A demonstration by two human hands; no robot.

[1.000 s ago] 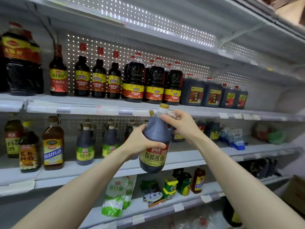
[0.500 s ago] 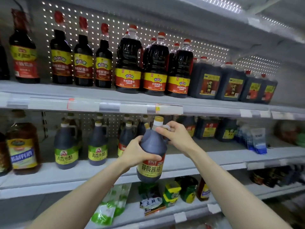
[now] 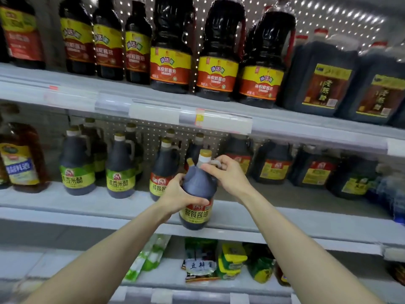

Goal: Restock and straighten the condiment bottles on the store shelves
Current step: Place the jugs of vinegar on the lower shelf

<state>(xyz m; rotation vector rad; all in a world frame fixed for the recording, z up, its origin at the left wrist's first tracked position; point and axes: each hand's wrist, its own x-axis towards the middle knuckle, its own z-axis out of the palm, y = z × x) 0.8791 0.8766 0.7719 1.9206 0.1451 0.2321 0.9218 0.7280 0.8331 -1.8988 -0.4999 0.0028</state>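
Both hands on the soy sauce bottle (image 3: 198, 189): dark, round-bodied, yellow cap, red-and-yellow label. My left hand (image 3: 178, 195) wraps its belly, my right hand (image 3: 228, 175) grips the neck handle. It's upright, at the middle shelf's (image 3: 285, 218) front edge.

On the bottom shelf (image 3: 328, 279), left of its middle, green and white pouches (image 3: 146, 258) lie tilted toward the front edge. Just beside them, toward the right, a flat packet with a white label (image 3: 200, 267) lies at the front edge. Touching its right side sits a stack of yellow and green tubs (image 3: 231, 260), with a green and yellow bag (image 3: 260, 269) next to that. Blue packets (image 3: 392, 191), blurred, stand at the right end of the middle shelf.
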